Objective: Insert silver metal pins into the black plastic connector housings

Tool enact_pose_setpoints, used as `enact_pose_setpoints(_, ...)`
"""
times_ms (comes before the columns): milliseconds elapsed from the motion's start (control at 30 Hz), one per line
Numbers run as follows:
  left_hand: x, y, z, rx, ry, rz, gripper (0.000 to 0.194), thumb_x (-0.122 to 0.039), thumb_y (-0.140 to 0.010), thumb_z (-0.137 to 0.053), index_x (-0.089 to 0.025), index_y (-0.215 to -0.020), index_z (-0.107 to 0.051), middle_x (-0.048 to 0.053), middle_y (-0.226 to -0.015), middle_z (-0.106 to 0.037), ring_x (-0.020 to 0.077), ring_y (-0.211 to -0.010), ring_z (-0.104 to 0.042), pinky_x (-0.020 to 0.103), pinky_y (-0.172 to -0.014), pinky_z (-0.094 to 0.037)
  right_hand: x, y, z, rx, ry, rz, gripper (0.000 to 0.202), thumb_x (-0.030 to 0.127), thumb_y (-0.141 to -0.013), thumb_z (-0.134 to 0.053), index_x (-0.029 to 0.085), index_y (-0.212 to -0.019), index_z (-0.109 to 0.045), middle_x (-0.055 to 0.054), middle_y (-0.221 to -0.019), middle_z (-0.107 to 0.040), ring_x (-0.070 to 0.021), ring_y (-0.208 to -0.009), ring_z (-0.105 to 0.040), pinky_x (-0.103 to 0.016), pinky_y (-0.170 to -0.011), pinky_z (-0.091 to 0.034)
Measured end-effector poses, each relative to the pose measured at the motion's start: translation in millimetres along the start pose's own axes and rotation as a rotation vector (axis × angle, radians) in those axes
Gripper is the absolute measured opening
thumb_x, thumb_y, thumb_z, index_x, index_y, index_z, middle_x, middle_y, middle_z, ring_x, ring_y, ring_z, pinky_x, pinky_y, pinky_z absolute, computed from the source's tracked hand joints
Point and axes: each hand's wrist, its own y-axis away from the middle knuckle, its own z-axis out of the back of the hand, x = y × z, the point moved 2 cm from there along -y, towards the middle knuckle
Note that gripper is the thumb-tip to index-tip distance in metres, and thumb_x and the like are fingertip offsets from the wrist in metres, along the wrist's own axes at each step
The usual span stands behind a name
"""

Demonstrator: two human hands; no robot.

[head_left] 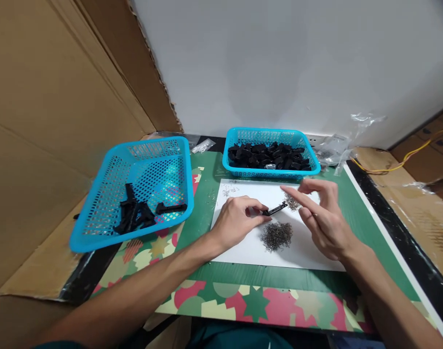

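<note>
My left hand (239,215) pinches one end of a slim black plastic part (276,210) between thumb and fingers, holding it above a white sheet (239,249). To its right, my right hand (325,218) has its index finger stretched out towards the part's far end, the other fingers partly bent. Nothing shows in that hand, and it appears apart from the part. Just below the part lies a dense pile of small metal springs or wire pieces (277,236). A second small metal pile (292,201) sits behind the part, partly hidden by the right hand.
A blue basket (187,184) on the left contains several long black parts (134,213). At the back, another blue basket (272,173) is filled with black pieces (268,155). Loose wire bits (229,191), clear plastic bags (334,148), a yellow cable (399,167) and cardboard walls surround the green mat (199,194).
</note>
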Motion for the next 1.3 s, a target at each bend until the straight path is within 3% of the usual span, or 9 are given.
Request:
enact_pose_setpoints(67,1.6,-0.4,-0.2,0.011,0.004,0.004,0.015,-0.024,-0.08,-0.087,-0.021,-0.094,-0.085,0.005,-0.091,-0.081,0.0198,-0.082,-0.073,0.031,-0.076,-0.054,-2.4,-0.9,4.6,0.021,0.017,0.012,0.038,0.024,-0.109,-0.04,0.021,-0.133,-0.069,-0.011,-0.103,-0.064,-0.0268,-0.094,-0.057,-0.045,-0.084,-0.05)
enact_pose_setpoints(200,1.1,0.1,-0.7,0.037,-0.052,-0.021,0.018,-0.023,-0.081,-0.085,-0.021,-0.1,-0.085,0.005,-0.091,-0.08,0.0194,-0.08,-0.073,0.03,-0.073,-0.053,-6.0,-11.8,9.9,0.082,-0.1,-0.041,0.03,0.026,-0.111,-0.043,0.018,-0.11,-0.071,-0.008,-0.09,-0.073,-0.0202,-0.075,-0.061,-0.034,-0.068,-0.047)
enact_pose_setpoints(300,-1.5,1.0,-1.1,0.046,-0.125,-0.059,0.019,-0.022,-0.083,-0.084,-0.021,-0.102,-0.084,0.004,-0.092,-0.08,0.0192,-0.081,-0.073,0.029,-0.073,-0.053,-6.7,-25.9,4.5,0.124,-0.222,-0.206,0.037,0.038,-0.111,-0.047,0.018,-0.093,-0.072,-0.005,-0.077,-0.073,-0.0171,-0.066,-0.065,-0.03,-0.064,-0.048)
enact_pose_setpoints(433,-3.5,2.1,-0.7,0.037,-0.202,-0.092,0.019,-0.022,-0.085,-0.083,-0.023,-0.103,-0.084,0.004,-0.094,-0.079,0.0202,-0.084,-0.073,0.03,-0.076,-0.053,-4.7,-41.6,-18.6,0.231,-0.463,-0.445,0.056,0.056,-0.108,-0.047,0.018,-0.073,-0.068,-0.001,-0.058,-0.065,-0.0129,-0.048,-0.056,-0.026,-0.051,-0.042)
enact_pose_setpoints(533,-3.8,3.3,-0.9,0.046,-0.217,-0.124,0.018,-0.018,-0.086,-0.081,-0.022,-0.103,-0.084,0.004,-0.097,-0.08,0.021,-0.088,-0.073,0.031,-0.079,-0.053,-1.6,-45.0,-36.2,0.24,-0.481,-0.496,0.061,0.063,-0.106,-0.048,0.018,-0.068,-0.064,0.0,-0.051,-0.061,-0.0115,-0.042,-0.05,-0.026,-0.048,-0.039)
enact_pose_setpoints(667,-3.1,4.5,-2.2,0.04,-0.225,-0.141,0.01,-0.019,-0.086,-0.083,-0.02,-0.096,-0.083,0.005,-0.093,-0.078,0.021,-0.087,-0.071,0.031,-0.078,-0.052,2.3,-41.1,-46.6,0.191,-0.439,-0.484,0.065,0.066,-0.105,-0.044,0.019,-0.065,-0.063,0.0,-0.048,-0.059,-0.0131,-0.043,-0.052,-0.027,-0.051,-0.04)
enact_pose_setpoints(1033,-3.5,7.6,-3.9,0.022,-0.286,-0.154,0.011,-0.022,-0.088,-0.082,-0.021,-0.099,-0.083,0.003,-0.086,-0.071,0.0189,-0.081,-0.067,0.029,-0.072,-0.049,3.3,-36.4,-45.9,0.203,-0.49,-0.506,0.068,0.068,-0.106,-0.039,0.019,-0.065,-0.063,0.001,-0.049,-0.054,-0.0123,-0.045,-0.048,-0.028,-0.053,-0.038)
enact_pose_setpoints(1300,-6.3,5.1,-3.1,0.02,-0.286,-0.168,0.006,-0.021,-0.088,-0.082,-0.022,-0.094,-0.083,0.002,-0.086,-0.076,0.0195,-0.083,-0.067,0.03,-0.072,-0.047,2.2,-32.6,-48.2,0.165,-0.518,-0.492,0.066,0.065,-0.108,-0.039,0.019,-0.068,-0.064,0.002,-0.051,-0.053,-0.0129,-0.05,-0.05,-0.028,-0.058,-0.041)
